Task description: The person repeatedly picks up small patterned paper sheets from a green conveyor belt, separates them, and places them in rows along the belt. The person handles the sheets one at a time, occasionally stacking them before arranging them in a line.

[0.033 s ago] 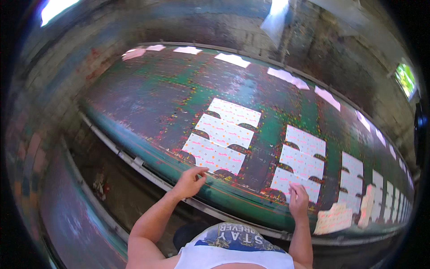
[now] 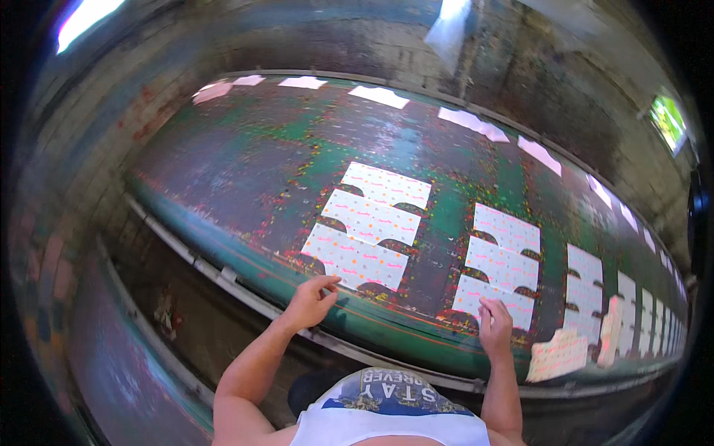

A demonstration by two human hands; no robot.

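My left hand [image 2: 313, 300] is at the near edge of the long table, its fingers bent and the thumb apart from them. Its fingertips reach the lower edge of a white printed fabric panel [image 2: 355, 257], the nearest of three in a slanting column. Nothing shows between those fingers. Further right, my right hand [image 2: 496, 325] hovers by the nearest panel [image 2: 500, 303] of a second column, with loosely curled fingers and a small gap at the thumb. Whether it touches the cloth I cannot tell. Pink, orange and grey motifs cover the panels, which have dark curved cut-outs between them.
The paint-spattered green table [image 2: 245, 175] runs off to the right with several more panel columns [image 2: 584, 293]. Two cream printed pieces [image 2: 558, 354] hang over its near edge. Pale scraps [image 2: 379, 96] line the far edge. Another surface [image 2: 134, 357] stands at lower left.
The view has shifted slightly, and the panels sit a little differently in the picture. Both hands keep nearly the same place and pose.
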